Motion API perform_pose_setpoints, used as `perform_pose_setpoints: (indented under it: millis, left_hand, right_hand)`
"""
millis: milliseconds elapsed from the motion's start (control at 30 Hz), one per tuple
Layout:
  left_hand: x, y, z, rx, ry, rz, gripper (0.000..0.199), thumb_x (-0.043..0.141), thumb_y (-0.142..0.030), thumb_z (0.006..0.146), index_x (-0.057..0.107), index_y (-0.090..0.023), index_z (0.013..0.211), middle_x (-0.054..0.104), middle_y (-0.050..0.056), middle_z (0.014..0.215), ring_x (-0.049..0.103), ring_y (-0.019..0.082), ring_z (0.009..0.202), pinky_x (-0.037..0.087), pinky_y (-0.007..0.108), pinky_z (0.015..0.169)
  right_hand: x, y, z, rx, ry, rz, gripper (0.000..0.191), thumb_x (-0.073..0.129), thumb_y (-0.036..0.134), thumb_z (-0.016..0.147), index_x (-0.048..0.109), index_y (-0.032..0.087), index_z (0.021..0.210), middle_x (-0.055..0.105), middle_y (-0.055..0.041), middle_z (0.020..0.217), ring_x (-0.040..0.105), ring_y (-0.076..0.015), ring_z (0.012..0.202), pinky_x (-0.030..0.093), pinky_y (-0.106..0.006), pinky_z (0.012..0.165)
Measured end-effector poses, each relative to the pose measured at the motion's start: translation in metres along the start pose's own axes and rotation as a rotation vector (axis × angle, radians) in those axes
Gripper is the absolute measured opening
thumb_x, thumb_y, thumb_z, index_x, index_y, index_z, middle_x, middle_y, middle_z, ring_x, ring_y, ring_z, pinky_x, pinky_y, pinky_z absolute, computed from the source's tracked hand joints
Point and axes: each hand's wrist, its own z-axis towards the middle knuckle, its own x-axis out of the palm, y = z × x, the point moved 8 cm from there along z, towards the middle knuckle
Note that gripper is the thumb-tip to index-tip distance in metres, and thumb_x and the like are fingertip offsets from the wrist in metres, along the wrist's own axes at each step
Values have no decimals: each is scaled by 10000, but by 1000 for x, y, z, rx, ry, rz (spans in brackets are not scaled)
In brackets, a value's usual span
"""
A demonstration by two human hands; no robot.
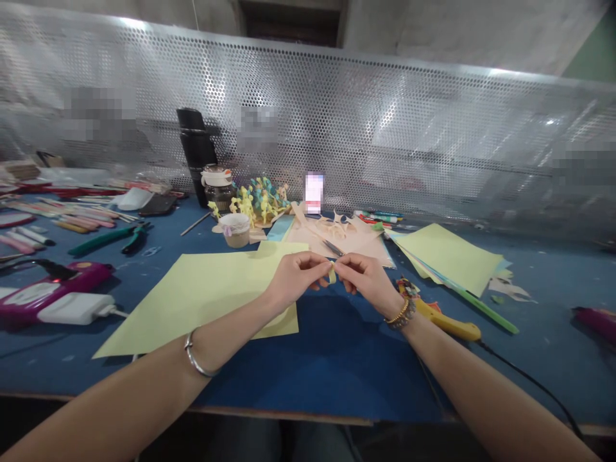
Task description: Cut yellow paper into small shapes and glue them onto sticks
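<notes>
Over the blue tabletop (332,372), the left hand (294,277) and the right hand (366,276) meet, their fingers (317,272) pinching a small curled yellow strip (332,275) between them. Yellow paper (192,289) lies partly beneath the left forearm; a yellow corded tool (452,323) rests near the right wrist.

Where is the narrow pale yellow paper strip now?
In the head view, the narrow pale yellow paper strip is just right of centre, between the fingertips of the left hand and right hand, above the blue tabletop.
</notes>
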Motion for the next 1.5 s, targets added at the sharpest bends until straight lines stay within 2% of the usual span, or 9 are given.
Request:
perform_pose_setpoints:
  millis: [667, 767, 900, 1133, 1333, 1500]
  left_hand:
    - [-4, 0, 0, -30, -28, -1, 219, 683, -366, 724, 663, -152, 767, 643, 11, 610, 606, 112, 569, 479, 206, 540]
    - [-7, 2, 0, -61, -68, -38, 238, 693, -384, 706, 660, -155, 765, 656, 15, 669, 616, 114, 590, 472, 205, 540]
    - [-11, 7, 2, -114, -101, -83, 273, 709, -409, 682, 658, -156, 771, 677, 32, 756, 625, 114, 611, 458, 200, 540]
    - [-5, 11, 1, -152, -35, -109, 270, 722, -410, 670, 670, -163, 765, 660, 13, 710, 613, 103, 623, 441, 190, 556]
    - [-1, 8, 0, -135, 3, -139, 320, 647, -480, 729, 665, -162, 767, 682, 36, 815, 608, 97, 592, 453, 204, 539]
    - [-1, 4, -1, -90, -6, -25, 248, 721, -392, 681, 674, -157, 746, 657, 10, 675, 607, 97, 586, 449, 191, 540]
  right_hand:
    - [3, 5, 2, -41, 43, -72, 265, 560, 417, 822, 584, 168, 733, 498, 44, 565, 460, -74, 450, 377, -199, 434]
    - [2, 3, 3, -13, 44, -32, 322, 521, 454, 840, 573, 168, 702, 494, 42, 539, 457, -75, 432, 371, -198, 417]
    - [0, -1, 3, 28, 33, 20, 334, 520, 479, 833, 592, 163, 750, 524, 31, 575, 463, -74, 436, 366, -195, 400]
    - [2, -1, 2, 0, 47, -21, 240, 602, 411, 788, 618, 171, 781, 522, 44, 553, 456, -76, 439, 370, -202, 418]
    - [-4, 0, 2, 11, 15, -40, 245, 596, 411, 784, 613, 168, 755, 506, 46, 514, 441, -75, 425, 359, -202, 417]
    - [-3, 3, 1, -21, 28, -51, 238, 599, 403, 788, 607, 169, 739, 514, 42, 528, 447, -75, 436, 354, -201, 418]
